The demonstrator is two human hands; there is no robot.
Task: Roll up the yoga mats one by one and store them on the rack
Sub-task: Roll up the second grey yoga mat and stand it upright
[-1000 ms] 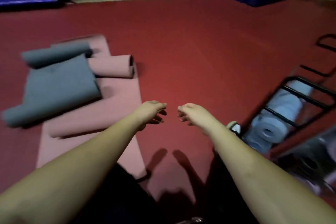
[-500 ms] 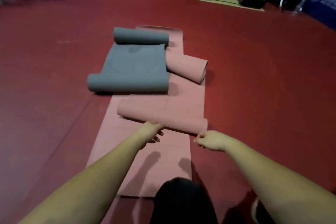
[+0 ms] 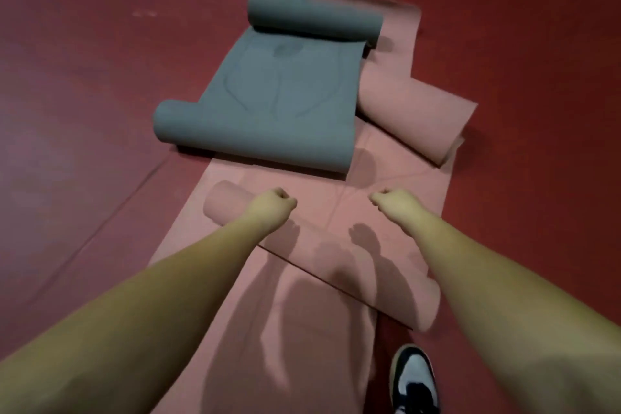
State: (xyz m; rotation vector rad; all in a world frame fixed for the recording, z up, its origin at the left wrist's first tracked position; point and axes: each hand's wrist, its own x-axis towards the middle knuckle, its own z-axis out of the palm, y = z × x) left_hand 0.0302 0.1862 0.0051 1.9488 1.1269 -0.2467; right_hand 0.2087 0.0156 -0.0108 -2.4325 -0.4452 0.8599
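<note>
We look down at a red floor (image 3: 100, 111) w/ several yoga mats lying along the middle of the view. Nearest us lies a long pink mat (image 3: 295, 329), flat under our arms, w/ a pink roll (image 3: 353, 265) of it running diagonally from upper left to lower right across its width. Our left hand (image 3: 270, 207) sits over the left part of that roll, fingers curled under into a fist shape; whether they grip the roll or just press on it, we can't tell. Our right hand (image 3: 395, 203) is out past the roll's far side, over the flat pink sheet, fingers also curled in; it seems to hold nothing, but contact w/ the mat can't be confirmed. The two hands are level w/ each other, well apart, both forearms stretched fwd. Their shadows fall on the roll.

Beyond the hands lies a grey mat (image 3: 282, 101), partly unrolled, w/ a rolled end at its near-left edge & another rolled end at its far side. It rests partly on the pink sheet, partly on the floor. Just right of it, touching its edge, is a second pink roll (image 3: 416, 111), angled, its open end twd the right.

At bottom right a dark & white shoe (image 3: 415, 380) stands on the floor just beside the pink mat's edge.
</note>
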